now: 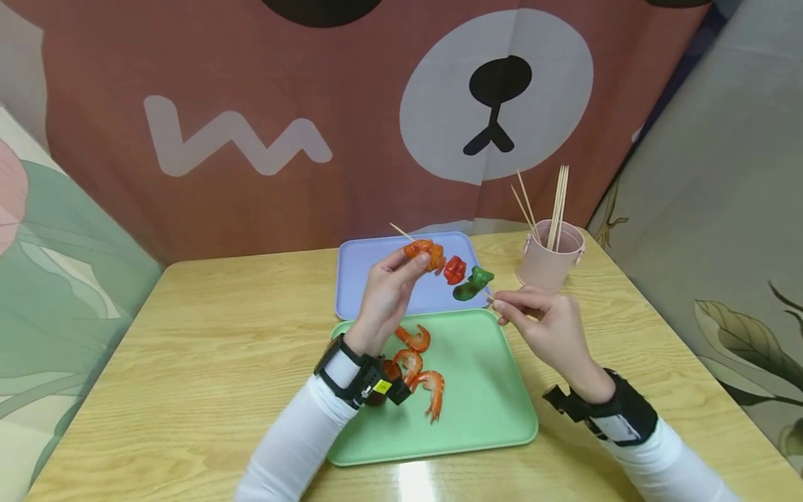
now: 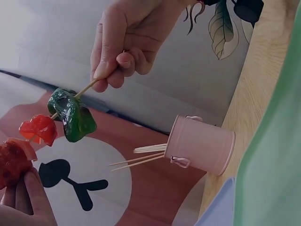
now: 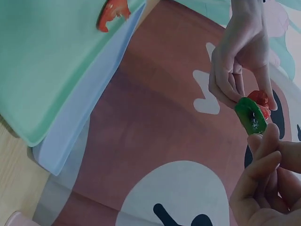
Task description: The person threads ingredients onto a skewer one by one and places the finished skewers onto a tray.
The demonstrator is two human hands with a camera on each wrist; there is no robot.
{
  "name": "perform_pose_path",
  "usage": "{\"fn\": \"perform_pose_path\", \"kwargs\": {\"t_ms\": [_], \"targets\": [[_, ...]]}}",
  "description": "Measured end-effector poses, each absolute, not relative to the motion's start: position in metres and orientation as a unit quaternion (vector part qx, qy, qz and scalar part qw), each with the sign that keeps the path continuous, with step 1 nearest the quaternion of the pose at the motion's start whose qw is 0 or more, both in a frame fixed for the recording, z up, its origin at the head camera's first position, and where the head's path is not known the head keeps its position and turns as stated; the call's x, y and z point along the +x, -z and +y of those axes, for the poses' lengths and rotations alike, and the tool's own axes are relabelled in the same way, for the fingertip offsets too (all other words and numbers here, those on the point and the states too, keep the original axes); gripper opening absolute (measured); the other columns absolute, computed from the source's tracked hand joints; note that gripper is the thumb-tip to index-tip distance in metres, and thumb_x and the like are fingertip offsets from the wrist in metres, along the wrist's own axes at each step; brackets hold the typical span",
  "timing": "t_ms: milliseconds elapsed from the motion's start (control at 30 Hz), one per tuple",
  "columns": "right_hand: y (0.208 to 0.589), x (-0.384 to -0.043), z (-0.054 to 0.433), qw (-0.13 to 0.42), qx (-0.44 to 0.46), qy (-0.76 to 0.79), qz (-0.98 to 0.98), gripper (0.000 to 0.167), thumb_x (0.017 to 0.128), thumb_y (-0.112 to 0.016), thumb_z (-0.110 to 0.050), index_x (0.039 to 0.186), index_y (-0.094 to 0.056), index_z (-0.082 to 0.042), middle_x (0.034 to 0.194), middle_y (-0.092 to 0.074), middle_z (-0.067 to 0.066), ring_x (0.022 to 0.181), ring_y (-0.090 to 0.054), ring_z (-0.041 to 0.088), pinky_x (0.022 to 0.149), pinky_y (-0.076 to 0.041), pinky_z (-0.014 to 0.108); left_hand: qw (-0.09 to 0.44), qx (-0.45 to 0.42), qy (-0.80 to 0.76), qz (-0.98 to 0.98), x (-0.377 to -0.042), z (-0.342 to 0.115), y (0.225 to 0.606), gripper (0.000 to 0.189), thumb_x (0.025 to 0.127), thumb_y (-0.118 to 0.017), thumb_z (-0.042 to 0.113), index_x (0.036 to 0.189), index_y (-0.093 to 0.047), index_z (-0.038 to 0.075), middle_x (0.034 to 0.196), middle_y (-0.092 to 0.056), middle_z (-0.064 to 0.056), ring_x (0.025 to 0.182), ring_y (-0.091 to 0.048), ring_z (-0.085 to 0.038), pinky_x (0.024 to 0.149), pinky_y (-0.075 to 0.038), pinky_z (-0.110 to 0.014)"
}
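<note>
A wooden skewer (image 1: 400, 231) is held up at a slant over the trays by both hands. Threaded along it are an orange shrimp (image 1: 422, 249), a red pepper piece (image 1: 454, 270) and a glossy green pepper piece (image 1: 475, 281). My left hand (image 1: 385, 293) grips the shrimp near the skewer's far tip, which pokes out beyond it. At the other end my right hand (image 1: 552, 326) pinches the bare stick just below the green pepper, as the left wrist view (image 2: 124, 44) also shows. The right wrist view has the green pepper (image 3: 250, 115) between both hands.
Several shrimps (image 1: 433, 392) lie on a green tray (image 1: 486, 404), along with a dark reddish thing partly hidden by my left wrist. Behind it is a lavender tray (image 1: 357, 279). A pink bucket (image 1: 544, 265) with several skewers (image 1: 560, 199) stands at the back right.
</note>
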State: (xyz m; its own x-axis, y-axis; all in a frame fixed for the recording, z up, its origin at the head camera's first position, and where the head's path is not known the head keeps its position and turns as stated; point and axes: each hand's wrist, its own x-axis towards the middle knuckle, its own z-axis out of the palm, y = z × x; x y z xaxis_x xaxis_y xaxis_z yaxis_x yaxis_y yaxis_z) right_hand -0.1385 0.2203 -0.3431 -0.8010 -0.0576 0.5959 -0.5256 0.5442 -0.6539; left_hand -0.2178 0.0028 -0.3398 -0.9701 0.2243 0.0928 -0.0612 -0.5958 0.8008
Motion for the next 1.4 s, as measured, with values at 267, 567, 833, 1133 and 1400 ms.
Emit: {"fn": "perform_pose_path", "kwargs": {"t_ms": [267, 567, 833, 1133, 1400], "targets": [[0.343, -0.138, 0.222, 0.262, 0.17, -0.444, -0.84, 0.014, 0.076, -0.075, 0.005, 0.088, -0.076, -0.002, 0.071, -0.07, 0.005, 0.06, -0.062, 0.001, 0.057, -0.049, 0.011, 0.086, 0.089, -0.891, 0.438, -0.217, 0.005, 0.339, 0.014, 0.089, -0.063, 0.003, 0.095, -0.073, 0.01, 0.096, -0.071, -0.001, 0.089, -0.062, -0.012, 0.091, -0.049, -0.024], [0.342, -0.137, 0.22, 0.255, 0.175, -0.444, -0.841, 0.011, 0.078, -0.074, 0.003, 0.088, -0.075, -0.002, 0.07, -0.069, 0.006, 0.059, -0.063, 0.002, 0.058, -0.05, 0.011, 0.09, 0.089, -0.887, 0.444, -0.215, 0.008, 0.34, 0.013, 0.089, -0.062, 0.002, 0.094, -0.072, 0.009, 0.093, -0.07, -0.002, 0.086, -0.063, -0.012, 0.091, -0.05, -0.026], [0.342, -0.136, 0.219, 0.235, 0.171, -0.433, -0.853, 0.01, 0.08, -0.073, -0.002, 0.09, -0.076, -0.004, 0.069, -0.068, 0.002, 0.059, -0.063, 0.002, 0.056, -0.051, 0.013, 0.097, 0.085, -0.884, 0.45, -0.214, 0.009, 0.344, 0.011, 0.088, -0.065, 0.005, 0.095, -0.072, 0.009, 0.091, -0.07, -0.001, 0.087, -0.063, -0.012, 0.093, -0.049, -0.028], [0.342, -0.135, 0.218, 0.203, 0.167, -0.434, -0.862, 0.008, 0.081, -0.074, -0.005, 0.088, -0.076, -0.006, 0.075, -0.071, 0.003, 0.06, -0.065, 0.005, 0.056, -0.053, 0.017, 0.106, 0.076, -0.875, 0.467, -0.215, 0.009, 0.346, 0.013, 0.086, -0.069, 0.01, 0.099, -0.072, 0.008, 0.094, -0.071, -0.001, 0.09, -0.064, -0.013, 0.099, -0.046, -0.033], [0.343, -0.136, 0.218, 0.176, 0.156, -0.386, -0.892, 0.006, 0.079, -0.076, -0.01, 0.084, -0.077, -0.011, 0.079, -0.073, -0.001, 0.064, -0.061, 0.001, 0.057, -0.052, 0.017, 0.124, 0.067, -0.851, 0.506, -0.216, 0.009, 0.35, 0.017, 0.086, -0.07, 0.015, 0.1, -0.07, 0.004, 0.09, -0.069, 0.0, 0.086, -0.062, -0.012, 0.092, -0.049, -0.032]]}}
